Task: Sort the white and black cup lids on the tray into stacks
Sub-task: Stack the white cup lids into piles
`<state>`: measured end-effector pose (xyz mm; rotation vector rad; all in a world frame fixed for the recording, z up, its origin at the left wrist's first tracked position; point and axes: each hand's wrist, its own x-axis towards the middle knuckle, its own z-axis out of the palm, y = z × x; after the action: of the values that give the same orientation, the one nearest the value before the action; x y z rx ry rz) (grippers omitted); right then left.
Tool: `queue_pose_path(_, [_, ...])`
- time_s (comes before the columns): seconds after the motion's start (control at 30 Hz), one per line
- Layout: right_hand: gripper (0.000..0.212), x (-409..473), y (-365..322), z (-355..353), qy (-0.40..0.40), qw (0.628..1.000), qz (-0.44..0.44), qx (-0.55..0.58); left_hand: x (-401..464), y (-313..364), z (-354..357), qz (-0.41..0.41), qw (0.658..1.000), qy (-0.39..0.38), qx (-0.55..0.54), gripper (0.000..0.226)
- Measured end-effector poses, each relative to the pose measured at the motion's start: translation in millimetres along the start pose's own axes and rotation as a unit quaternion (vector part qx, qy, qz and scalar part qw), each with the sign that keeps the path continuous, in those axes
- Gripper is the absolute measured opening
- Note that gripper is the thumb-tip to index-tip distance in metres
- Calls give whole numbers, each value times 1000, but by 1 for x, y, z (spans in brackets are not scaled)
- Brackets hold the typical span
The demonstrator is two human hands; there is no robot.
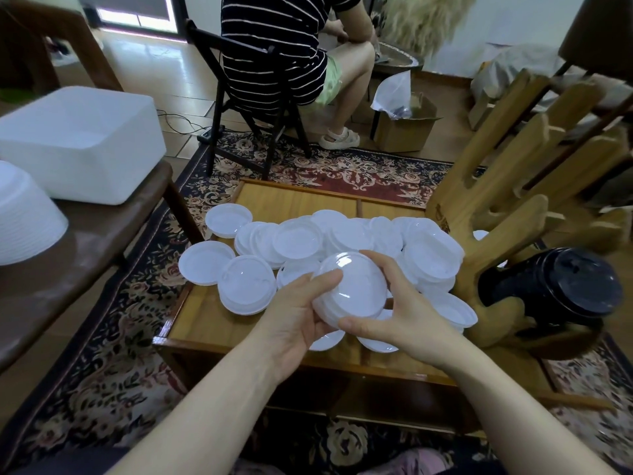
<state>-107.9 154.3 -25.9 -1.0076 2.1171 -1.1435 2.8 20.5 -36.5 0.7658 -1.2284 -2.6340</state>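
Rug (pixel 113 341): dark, floral, spread under everything across the lower and middle frame.
Worktop (pixel 219 323): low wooden tray-like top with raised rim, centre of frame, carrying the lids.
White bin (pixel 82 145): square, open-topped, upper left, on a brown bench (pixel 68 269).
Seated person (pixel 284 53): top centre, striped top, on a dark folding chair (pixel 236 108), turned away.
Wooden rack (pixel 524 186): cactus-shaped, pronged, right of frame; carved marking near its base, too small to read.
Cardboard box (pixel 407 128): open, upper right of centre, on the floor beside a clear plastic bag.
Loose white lids (pixel 342 234): heaped across the middle of the worktop, overlapping, some hanging over its left rim.
Black lid stack (pixel 555 289): lying sideways at the right edge, resting against the rack's lower prongs.
White lid stack (pixel 352 286): small stack held tilted above the heap, centre frame, clear dome on top.
Left hand (pixel 298 320): fingers curled under the stack's left side, thumb on its top edge.
Right hand (pixel 404 313): fingers wrapped over the stack's right side, thumb at its lower rim.
Writing: none legible on lids, bin or box.
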Motion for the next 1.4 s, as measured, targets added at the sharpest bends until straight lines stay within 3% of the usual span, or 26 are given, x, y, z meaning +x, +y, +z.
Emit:
queue_pose_path(0.33, [80, -2, 2, 7, 3, 999, 32, 26, 4, -3, 0, 5, 999, 48, 13, 34])
queue_pose_path(0.5, [96, -3, 5, 14, 22, 999, 34, 11, 4, -4, 1, 0, 998, 70, 9, 34])
queue_pose_path(0.67, [98, -4, 5, 16, 13, 999, 35, -2, 3, -5, 0, -3, 997, 82, 8, 34])
queue_pose_path(0.83, [107, -3, 6, 12, 16, 999, 28, -34, 3, -6, 0, 5, 998, 47, 35, 34])
queue_pose_path(0.97, [98, -2, 7, 3, -8, 999, 18, -41, 2, -7, 1, 16, 996, 20, 80, 49])
queue_pose_path(1.07, [95, 2, 11, -17, -43, 997, 29, -60, 4, -8, 0, 18, 997, 52, 61, 39])
queue_pose_path(1.17, [73, 14, 24, -50, 65, 992, 22, -110, 6, -9, -3, 5, 995, 85, 46, 23])
queue_pose_path(1.27, [47, 25, 48, -75, 177, 951, 24, -252, 8, -10, -4, -2, 994, 100, 44, 26])
queue_pose_path(1.4, [35, 35, 72, -70, 183, 900, 64, -391, 7, -11, -3, -1, 994, 98, 43, 37])
